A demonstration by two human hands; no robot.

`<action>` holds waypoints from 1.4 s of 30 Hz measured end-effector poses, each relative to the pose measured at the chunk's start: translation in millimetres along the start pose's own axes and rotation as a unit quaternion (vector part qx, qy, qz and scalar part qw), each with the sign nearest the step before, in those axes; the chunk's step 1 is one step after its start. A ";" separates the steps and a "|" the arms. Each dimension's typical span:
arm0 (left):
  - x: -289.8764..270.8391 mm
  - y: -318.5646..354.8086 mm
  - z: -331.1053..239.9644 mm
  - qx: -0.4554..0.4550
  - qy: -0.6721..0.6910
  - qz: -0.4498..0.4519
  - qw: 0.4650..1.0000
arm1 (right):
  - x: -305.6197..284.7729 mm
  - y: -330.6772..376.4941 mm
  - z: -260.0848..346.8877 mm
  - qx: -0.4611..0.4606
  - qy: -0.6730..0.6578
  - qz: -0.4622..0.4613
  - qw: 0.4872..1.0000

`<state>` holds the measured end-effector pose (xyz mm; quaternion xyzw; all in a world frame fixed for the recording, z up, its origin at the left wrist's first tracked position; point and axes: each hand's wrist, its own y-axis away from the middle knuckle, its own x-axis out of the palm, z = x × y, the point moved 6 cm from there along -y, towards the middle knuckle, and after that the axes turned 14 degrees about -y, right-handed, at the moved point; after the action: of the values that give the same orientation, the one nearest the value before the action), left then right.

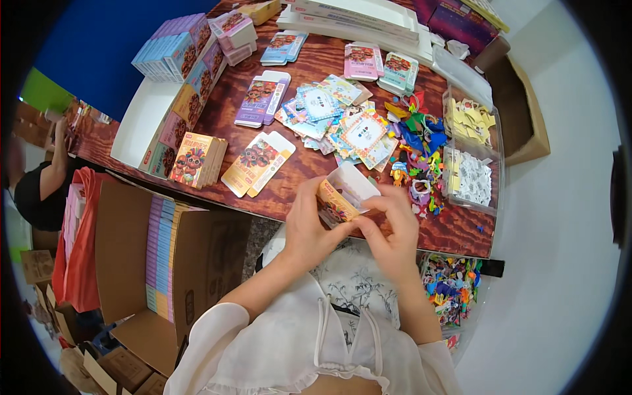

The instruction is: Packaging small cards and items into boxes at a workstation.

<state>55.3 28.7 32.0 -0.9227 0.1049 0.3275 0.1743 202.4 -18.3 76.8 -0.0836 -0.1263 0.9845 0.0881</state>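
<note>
Head view, centre frame: left hand point(309, 227) and right hand point(394, 230) pinch a small orange box point(341, 197) between fingertips, flap open, above the wooden table point(309, 66) edge. Flat cards point(342, 118) and colourful toys point(418, 148) lie beyond, upper right.

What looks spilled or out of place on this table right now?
The printed cards lie in a loose, overlapping heap mid-table, and small coloured pieces are scattered beside them. A few stray bits sit near the table's right edge. Both hands hold the small box.
</note>
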 end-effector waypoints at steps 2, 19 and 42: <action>2.5 2.0 -4.8 -0.030 0.038 0.020 0.999 | 2.9 5.9 -10.1 0.055 -0.041 -0.014 0.998; 0.3 7.1 -20.0 -0.019 0.264 0.248 0.932 | -36.5 19.4 -13.2 0.043 -0.165 -0.020 0.985; 2.0 11.6 -16.4 -0.021 0.199 0.284 0.938 | -31.4 20.9 -40.5 0.184 -0.223 -0.048 0.956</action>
<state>62.5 11.5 39.7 -0.9043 0.3881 0.1751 0.0306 237.3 -34.9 37.1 0.1615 0.0371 0.9791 0.1183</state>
